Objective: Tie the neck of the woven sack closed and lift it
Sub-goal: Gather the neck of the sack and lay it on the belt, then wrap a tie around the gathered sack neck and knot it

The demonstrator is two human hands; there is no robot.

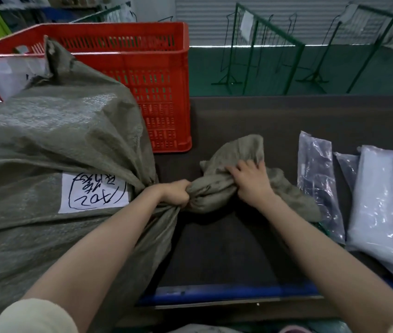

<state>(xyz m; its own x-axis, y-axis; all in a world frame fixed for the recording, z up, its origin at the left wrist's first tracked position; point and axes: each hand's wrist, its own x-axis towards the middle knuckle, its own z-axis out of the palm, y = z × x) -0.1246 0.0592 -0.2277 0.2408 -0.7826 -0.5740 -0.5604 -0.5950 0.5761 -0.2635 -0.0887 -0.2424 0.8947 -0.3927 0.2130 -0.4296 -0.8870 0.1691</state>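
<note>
Your two bare forearms reach out from the bottom of the view, a pale cream sleeve (pixel 34 316) bunched at your left elbow, and cross the blue-trimmed near edge of the dark desk (pixel 226 251). Your left hand (pixel 175 193) is closed in a tight fist around the gathered neck of the woven sack (pixel 58 131), right where the grey-green cloth pinches into folds. Your right hand (pixel 250 181) lies just beside it, fingers curled down and gripping the loose flap of sack cloth (pixel 236 155) that spills past the neck and fans out crumpled on the desk toward the right edge. The full body of the sack sits bulky over the left part of the desk, its near side hanging over the near edge, and one tied-off corner sticks up at the far left. A white paper label (pixel 94 192) with handwritten black marks is stuck on the side facing you, close to your left wrist. Behind the sack, toward the far edge, stands a red slotted plastic crate (pixel 161 92), touching or nearly touching the sack. Along the right edge lie several clear plastic packets (pixel 380 200), overlapping one another, near the loose flap. Beyond the far edge, green metal racks (pixel 262 51) stand on the floor.
</note>
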